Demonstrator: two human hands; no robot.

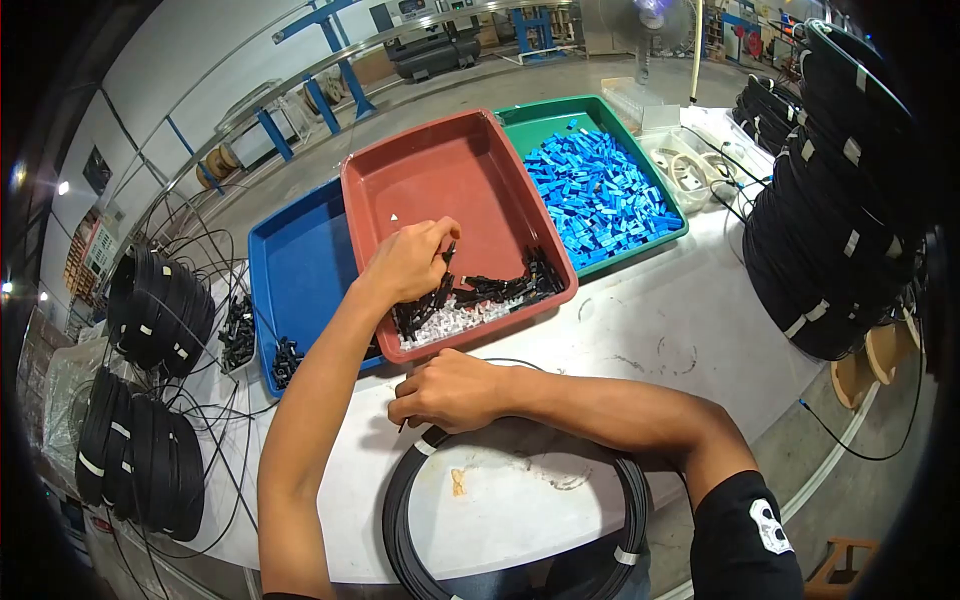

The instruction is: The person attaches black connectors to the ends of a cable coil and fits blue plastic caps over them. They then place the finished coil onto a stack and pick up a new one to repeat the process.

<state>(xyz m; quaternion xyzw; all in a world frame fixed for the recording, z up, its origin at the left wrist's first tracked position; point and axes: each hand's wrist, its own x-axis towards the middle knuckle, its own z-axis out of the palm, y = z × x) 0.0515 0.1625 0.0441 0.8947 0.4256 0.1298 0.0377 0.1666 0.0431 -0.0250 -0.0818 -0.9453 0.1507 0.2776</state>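
Observation:
My left hand [408, 262] reaches into the red tray [430, 170], its fingers closed in a pinch at a small black plastic piece [449, 252]. Below the fingers, a heap of black plastic pieces [490, 290] lies along the tray's near side, beside small white pieces [455, 325]. My right hand [450, 392] is closed in front of the tray, gripping the end of a black cable; a short dark tip shows under the fingers. Beneath my right forearm lies a coil of black cable [397, 510], bound with white tape.
A blue tray [300, 245] and a green tray [515, 118] with many blue pieces [595, 195] flank the red one. Stacked black cable coils stand at right [835, 230] and left [140, 455]. A clear box [690, 175] holds a white cord. Loose cables trail at left.

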